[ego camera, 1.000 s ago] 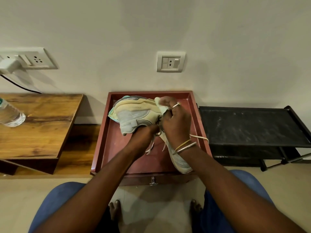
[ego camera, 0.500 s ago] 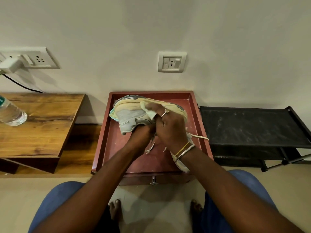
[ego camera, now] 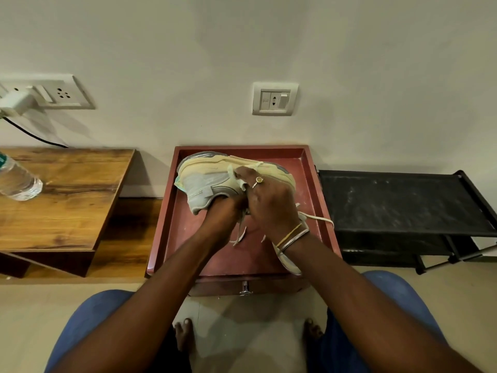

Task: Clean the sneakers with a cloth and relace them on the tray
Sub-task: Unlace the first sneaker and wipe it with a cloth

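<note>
A cream and grey sneaker [ego camera: 209, 181] is held on its side above the red-brown tray [ego camera: 320, 211]. My left hand [ego camera: 224, 214] is pushed into the shoe's opening and holds it up. My right hand [ego camera: 269, 200] grips a pale cloth [ego camera: 234, 175] and presses it against the sneaker's side near the sole. A second grey sneaker [ego camera: 289, 261] lies on the tray under my right wrist, mostly hidden. Loose white laces [ego camera: 318, 218] trail across the tray.
A wooden side table [ego camera: 64, 200] with a water bottle [ego camera: 18, 181] stands at the left. A black shoe rack [ego camera: 403, 203] stands right of the tray. The tray sits on a drawer unit with a metal knob [ego camera: 245, 288]. My knees and feet are below.
My right hand with the cloth has slid left and down along the sneaker's side. The shoe has turned so more of its sole edge faces up.
</note>
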